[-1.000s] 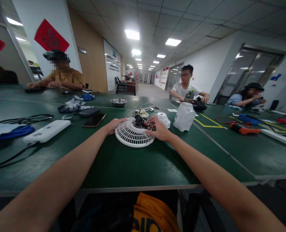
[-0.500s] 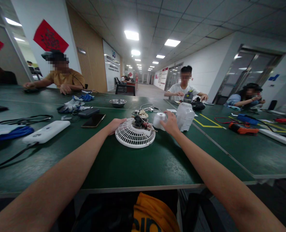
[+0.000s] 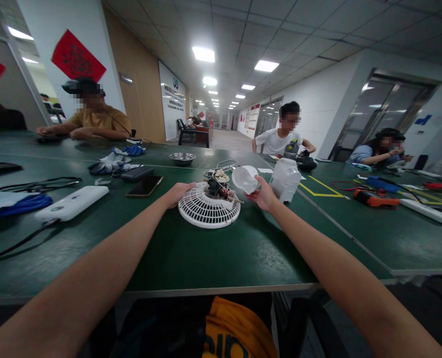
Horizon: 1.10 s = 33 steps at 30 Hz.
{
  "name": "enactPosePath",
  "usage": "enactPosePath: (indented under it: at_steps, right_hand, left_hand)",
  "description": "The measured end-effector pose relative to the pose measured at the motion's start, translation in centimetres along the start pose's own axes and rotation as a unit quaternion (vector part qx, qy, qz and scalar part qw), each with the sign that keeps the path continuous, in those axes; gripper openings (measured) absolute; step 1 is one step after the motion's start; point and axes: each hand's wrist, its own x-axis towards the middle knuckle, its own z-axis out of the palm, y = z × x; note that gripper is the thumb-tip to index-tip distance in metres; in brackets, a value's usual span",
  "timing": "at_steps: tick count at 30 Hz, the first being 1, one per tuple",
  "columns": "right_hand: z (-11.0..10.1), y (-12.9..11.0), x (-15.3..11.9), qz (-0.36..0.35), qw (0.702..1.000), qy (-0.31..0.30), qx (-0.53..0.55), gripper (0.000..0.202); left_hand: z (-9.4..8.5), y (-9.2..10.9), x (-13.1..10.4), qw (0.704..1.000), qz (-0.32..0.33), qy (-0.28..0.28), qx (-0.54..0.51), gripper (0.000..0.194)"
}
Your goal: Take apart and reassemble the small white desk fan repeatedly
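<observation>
A round white fan grille (image 3: 209, 214) lies on the green table, with a dark motor and wires (image 3: 218, 187) on top of it. My left hand (image 3: 179, 194) grips the grille's left rim. In my right hand (image 3: 263, 194) is a white cup-shaped cover (image 3: 244, 179), tilted so that its hollow inside faces me, just right of the motor. Right beside that hand a white plastic housing (image 3: 286, 180) stands upright on the table. A pale cable (image 3: 226, 163) loops behind the motor.
Left are a phone (image 3: 145, 186), a dark case (image 3: 137, 173), a white power strip (image 3: 71, 203) and blue cable. A metal bowl (image 3: 182, 158) stands behind. An orange multimeter (image 3: 376, 198) lies right. Three people sit across and around the table.
My right hand has lifted the white cover and turned it, so that its hollow side now shows. My left hand and the grille have stayed in place.
</observation>
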Motion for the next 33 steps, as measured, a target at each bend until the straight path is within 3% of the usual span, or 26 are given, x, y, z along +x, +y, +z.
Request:
enactPosePath:
  at_steps: [2,4,8,14,22,25,28,29,33]
  right_hand:
    - [1.7,-1.0,-0.7,0.02,0.997,-0.019,0.067,0.056]
    - [3.4,-2.0,-1.5,-0.02,0.997,-0.009,0.071,0.056]
    - [5.5,-3.1,-3.2,-0.132,0.99,-0.031,-0.049,0.073]
    - [5.5,-4.1,-4.5,-0.255,0.933,-0.078,-0.242,0.076]
    - [5.4,-4.2,-4.3,-0.263,0.923,-0.071,-0.273,0.075]
    - [5.3,-4.1,-4.3,-0.252,0.927,-0.075,-0.269,0.075]
    - [5.2,-3.9,-4.1,-0.237,0.932,-0.077,-0.264,0.074]
    - [5.2,-3.8,-4.1,-0.234,0.933,-0.076,-0.264,0.073]
    - [5.1,-3.7,-3.8,-0.227,0.934,-0.07,-0.266,0.073]
  left_hand:
    - [0.1,0.1,-0.2,1.0,0.001,0.0,0.007,0.028]
    - [0.1,0.2,-0.3,1.0,0.003,-0.003,0.014,0.029]
    - [0.1,0.2,-0.3,1.0,0.004,-0.005,0.013,0.026]
    - [0.1,0.2,0.0,1.0,-0.005,0.004,0.016,0.026]
    - [-0.2,0.0,0.3,0.998,-0.004,0.006,0.057,0.03]
    - [-0.2,0.8,-0.2,0.988,0.051,0.049,0.141,0.023]
    - [0.9,2.2,-1.5,0.957,0.177,0.105,0.206,0.017]
    - [1.5,2.8,-2.1,0.952,0.203,0.094,0.208,0.02]
    - [3.8,4.2,-4.2,0.95,0.22,-0.053,0.215,0.025]
